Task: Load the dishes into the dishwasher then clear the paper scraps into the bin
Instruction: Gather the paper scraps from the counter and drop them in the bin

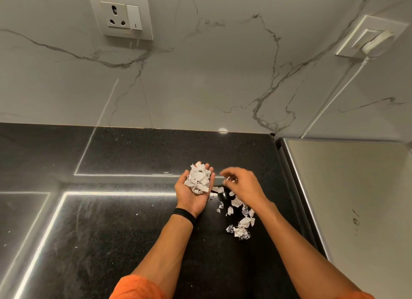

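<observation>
My left hand [191, 198] is turned palm up over the black countertop [124, 227] and cups a heap of white paper scraps [199, 178]. Just to its right, my right hand [242, 182] hovers with its fingers curled and pinches a small white scrap [229, 180] at the fingertips. Several more torn scraps [240, 220] lie loose on the counter under and in front of my right wrist. No dishes, dishwasher or bin are in view.
A marble-patterned wall [200, 75] backs the counter, with a socket plate [121, 14] at upper left. A plugged-in white plug [376, 42] sits on the right wall. A pale steel-edged panel [347, 198] borders the counter on the right.
</observation>
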